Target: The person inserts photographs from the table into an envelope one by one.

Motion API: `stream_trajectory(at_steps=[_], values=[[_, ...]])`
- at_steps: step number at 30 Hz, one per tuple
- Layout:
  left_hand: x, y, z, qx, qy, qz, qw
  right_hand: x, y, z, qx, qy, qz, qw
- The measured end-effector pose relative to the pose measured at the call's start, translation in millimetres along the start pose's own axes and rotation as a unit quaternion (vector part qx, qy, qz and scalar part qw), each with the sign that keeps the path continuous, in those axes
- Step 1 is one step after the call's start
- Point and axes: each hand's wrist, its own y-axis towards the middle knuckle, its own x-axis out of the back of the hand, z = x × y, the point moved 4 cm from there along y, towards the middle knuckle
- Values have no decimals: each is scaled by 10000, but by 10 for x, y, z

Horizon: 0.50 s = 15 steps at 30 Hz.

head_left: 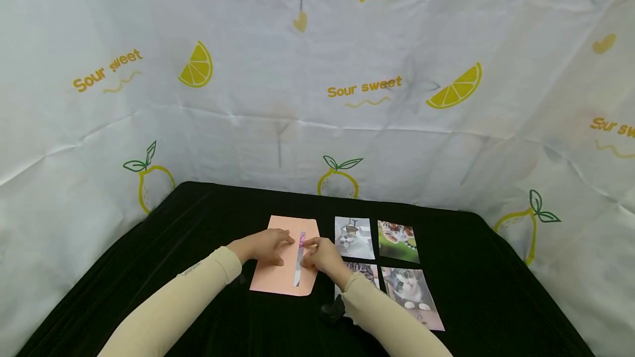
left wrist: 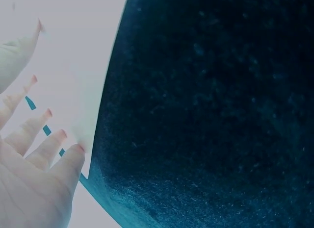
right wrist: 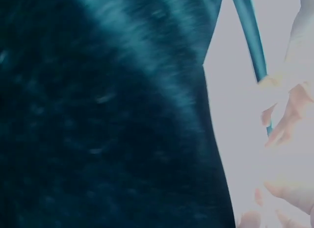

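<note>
A pink envelope (head_left: pixel 265 280) lies on the black cloth. Down it, right of the middle, runs a narrow grey strip (head_left: pixel 297 274) with a pink patch near its top. My left hand (head_left: pixel 264 247) rests on the envelope left of the strip, fingers spread; in the left wrist view the fingertips (left wrist: pixel 81 148) reach its pale edge. My right hand (head_left: pixel 324 258) is over the envelope's right side, thumb and finger pinching at the strip's upper part. Glare washes out much of that hand in the right wrist view.
Beside my right arm lie several animal photos in two rows: a grey cat (head_left: pixel 353 236), a tiger (head_left: pixel 398 240) and a sitting cat (head_left: pixel 410 293) among them. My right forearm partly covers another photo (head_left: pixel 364 270). A white lemon-print curtain (head_left: pixel 258 142) stands behind the table.
</note>
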Motion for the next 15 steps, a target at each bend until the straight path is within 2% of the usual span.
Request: stream_trajectory(at_steps=[8, 15], values=[[-8, 4, 1, 7, 62, -31, 10000, 148, -75, 92, 25, 920, 328, 9952], [-8, 2, -3, 104, 13, -33, 9999, 449, -190, 152, 367, 1234, 285, 9913]])
